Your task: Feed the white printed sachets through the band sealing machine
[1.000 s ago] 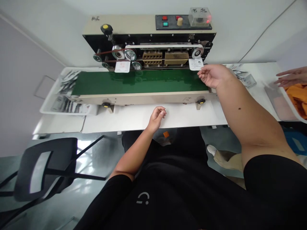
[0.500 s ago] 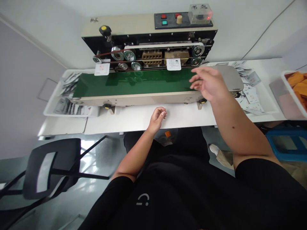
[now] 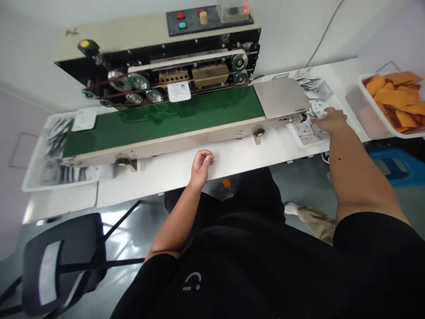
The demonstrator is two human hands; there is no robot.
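My right hand (image 3: 330,119) reaches over the right-hand white tray (image 3: 305,144), its thumb and fingers apart and touching or just above the white printed sachets (image 3: 303,129). Nothing shows lifted in it. My left hand (image 3: 201,166) rests at the front of the white table with fingers loosely curled and nothing visible in them. Behind it stands a band sealing machine with a green conveyor belt (image 3: 172,119). One white sachet (image 3: 179,91) hangs upright in the sealing rollers. Another sachet (image 3: 84,119) lies at the belt's left end.
A left tray (image 3: 29,175) holds many sachets below the belt's end. At the far right stands a bin (image 3: 361,108) of orange packets (image 3: 398,97). A black chair (image 3: 63,261) is at lower left, and a blue stool (image 3: 395,168) at right. Another person's leg (image 3: 315,221) shows under the table.
My right hand has moved from above the belt to the sachets in the right tray. Both sachets have travelled left along the machine. The view has turned right; my left hand stays resting.
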